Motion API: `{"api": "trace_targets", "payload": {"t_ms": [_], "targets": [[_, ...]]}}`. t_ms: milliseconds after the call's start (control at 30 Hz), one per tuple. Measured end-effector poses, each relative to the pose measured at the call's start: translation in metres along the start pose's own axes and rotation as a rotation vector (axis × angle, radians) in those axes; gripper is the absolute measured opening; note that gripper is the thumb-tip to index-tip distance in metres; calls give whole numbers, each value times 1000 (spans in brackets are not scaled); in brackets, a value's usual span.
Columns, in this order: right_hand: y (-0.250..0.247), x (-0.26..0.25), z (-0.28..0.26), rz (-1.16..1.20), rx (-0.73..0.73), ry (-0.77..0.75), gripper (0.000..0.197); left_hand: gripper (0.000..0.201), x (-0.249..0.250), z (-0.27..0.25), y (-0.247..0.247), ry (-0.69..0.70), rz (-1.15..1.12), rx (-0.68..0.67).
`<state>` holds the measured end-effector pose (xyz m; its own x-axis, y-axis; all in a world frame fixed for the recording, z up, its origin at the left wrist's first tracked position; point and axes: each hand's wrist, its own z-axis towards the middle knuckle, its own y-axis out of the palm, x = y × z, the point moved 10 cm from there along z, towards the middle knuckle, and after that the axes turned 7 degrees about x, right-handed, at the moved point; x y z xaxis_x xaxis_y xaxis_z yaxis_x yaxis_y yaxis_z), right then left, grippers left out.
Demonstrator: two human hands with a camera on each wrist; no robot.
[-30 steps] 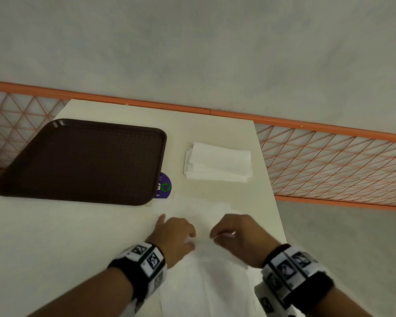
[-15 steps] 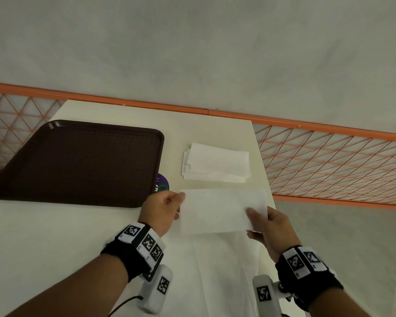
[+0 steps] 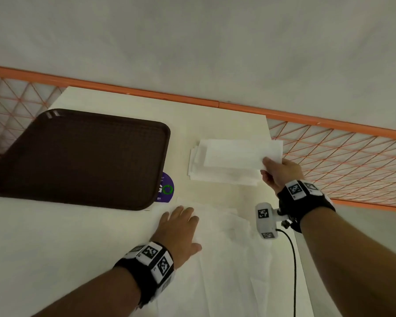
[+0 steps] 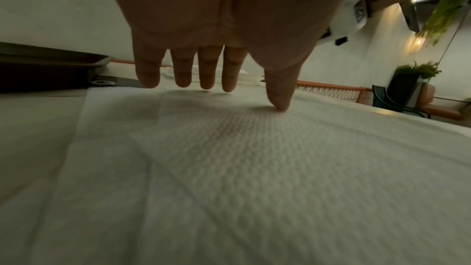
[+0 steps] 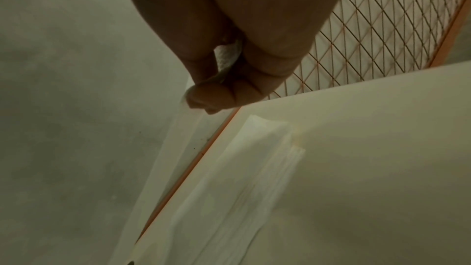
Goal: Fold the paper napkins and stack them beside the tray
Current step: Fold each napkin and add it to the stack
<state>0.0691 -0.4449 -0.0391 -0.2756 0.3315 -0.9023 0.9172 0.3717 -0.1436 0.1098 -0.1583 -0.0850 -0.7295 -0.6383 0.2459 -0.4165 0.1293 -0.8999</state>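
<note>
A folded white napkin [image 3: 238, 154] hangs just above the stack of folded napkins [image 3: 222, 176], right of the brown tray [image 3: 78, 156]. My right hand [image 3: 275, 172] pinches its right end between thumb and fingers [image 5: 211, 100]; in the right wrist view the napkin [image 5: 175, 148] runs edge-on above the stack [image 5: 254, 178]. My left hand [image 3: 181, 223] lies flat with straight fingers [image 4: 206, 80] on the unfolded napkins [image 3: 226, 271] spread near the table's front; the thumb tip touches the paper [image 4: 254, 168].
The white table [image 3: 55, 248] ends close to the stack's right side, where an orange wire fence [image 3: 341, 156] runs. A purple round sticker [image 3: 166, 191] shows at the tray's near right corner. A wrist camera and its cable [image 3: 294, 271] hang under my right forearm.
Both hands lifted the folded napkin off the pile. The left hand let go and came down flat on the unfolded napkins. The right hand carried the napkin away over the stack.
</note>
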Motion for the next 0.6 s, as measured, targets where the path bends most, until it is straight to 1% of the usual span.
{"api": "trace_targets", "payload": {"t_ms": [67, 167, 267, 333, 500, 533, 600], "targets": [[13, 4, 9, -40, 13, 7, 6, 69, -2, 1, 4, 1, 4, -15], [31, 8, 18, -101, 22, 1, 6, 69, -5, 2, 8, 3, -20, -19], [41, 9, 26, -198, 38, -7, 13, 69, -6, 3, 9, 7, -40, -20], [44, 12, 35, -326, 50, -27, 22, 69, -6, 4, 9, 13, -49, -24], [42, 3, 40, -876, 107, -207, 59, 68, -6, 4, 11, 10, -59, -46], [39, 2, 37, -925, 123, -232, 63, 68, -6, 4, 10, 8, -61, -46], [29, 1, 29, -930, 159, -253, 69, 68, -6, 5, 9, 7, -60, -42]]}}
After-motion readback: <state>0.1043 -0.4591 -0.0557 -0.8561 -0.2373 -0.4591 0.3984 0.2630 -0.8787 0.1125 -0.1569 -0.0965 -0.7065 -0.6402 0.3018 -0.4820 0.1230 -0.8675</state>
